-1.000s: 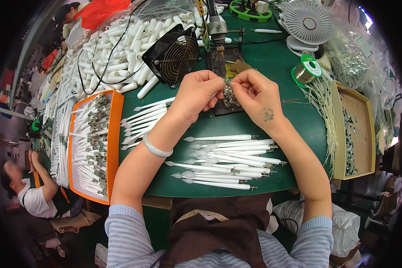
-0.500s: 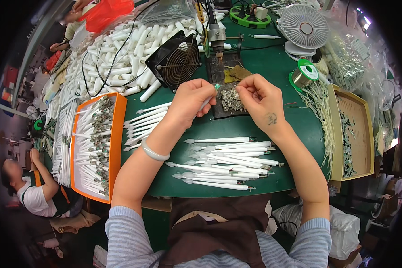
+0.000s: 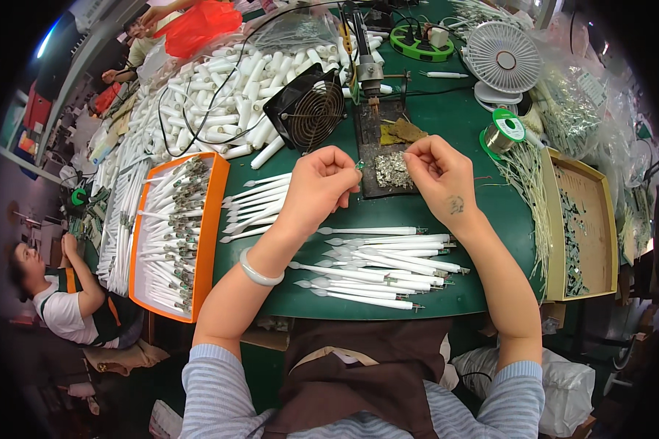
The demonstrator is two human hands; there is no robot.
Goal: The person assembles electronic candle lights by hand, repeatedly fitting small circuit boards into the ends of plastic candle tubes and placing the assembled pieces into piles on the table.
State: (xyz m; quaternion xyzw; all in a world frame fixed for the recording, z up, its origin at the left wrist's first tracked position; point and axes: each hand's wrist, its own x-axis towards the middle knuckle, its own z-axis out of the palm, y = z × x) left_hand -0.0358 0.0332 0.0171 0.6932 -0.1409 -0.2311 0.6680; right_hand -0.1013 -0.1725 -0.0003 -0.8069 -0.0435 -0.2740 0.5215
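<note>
My left hand [image 3: 321, 186] is closed in a pinch, with a small green circuit board [image 3: 359, 166] showing at its fingertips. Anything else inside that hand is hidden. Across a small gap, my right hand [image 3: 442, 174] has thumb and forefinger pressed together; what they hold, if anything, is too small to make out. Between and behind the hands lies a heap of silvery solder scraps [image 3: 392, 173] on a dark plate [image 3: 370, 139]. Above it a soldering iron [image 3: 372, 77] points down from its stand. White candle-shaped sticks with flame tips [image 3: 377, 265] lie in front of my wrists.
An orange box [image 3: 216, 227] of similar sticks stands left, beside more sticks [image 3: 260, 205]. Behind are a black fan [image 3: 311, 110] and a pile of white tubes [image 3: 220, 102]. Rightward are a solder reel [image 3: 499, 135], thin wires [image 3: 531, 197], a white fan [image 3: 501, 57] and a cardboard box [image 3: 589, 234].
The whole view has shifted, so the table's things sit slightly farther right. Both hands keep their pinches over the same spot, and the fingertips remain apart.
</note>
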